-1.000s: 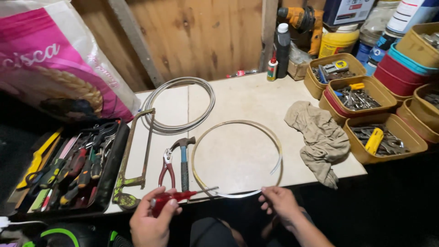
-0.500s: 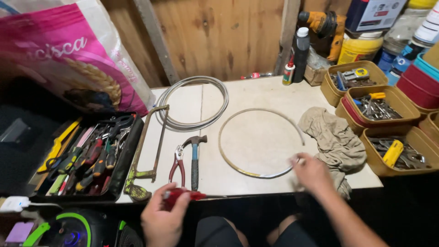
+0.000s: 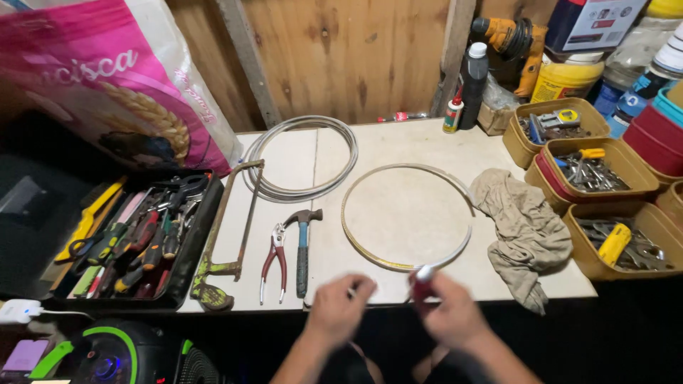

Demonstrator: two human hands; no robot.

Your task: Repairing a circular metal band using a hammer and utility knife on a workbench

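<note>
My right hand (image 3: 447,315) is closed around a red-handled tool (image 3: 422,283) at the table's front edge, just under the near arc of a thin metal hoop (image 3: 353,242) that lies flat on the white table (image 3: 398,142). About a hand's width to the left, my left hand (image 3: 340,311) hovers with its fingers curled; it is blurred, and I cannot make out whether it pinches anything. A hammer (image 3: 302,245) and red-handled pliers (image 3: 274,257) lie just left of the hands.
A hacksaw (image 3: 229,226) and a coil of grey cable (image 3: 299,162) lie to the left. A black tray of hand tools (image 3: 135,242) sits beside a pink sack (image 3: 107,78). A rag (image 3: 525,231) and tubs of tools (image 3: 594,169) fill the right; bottles (image 3: 473,75) stand behind.
The red-handled tool has gone from my left hand to my right. My right hand came back from the hoop's right side to the front edge, and both hands drew close together.
</note>
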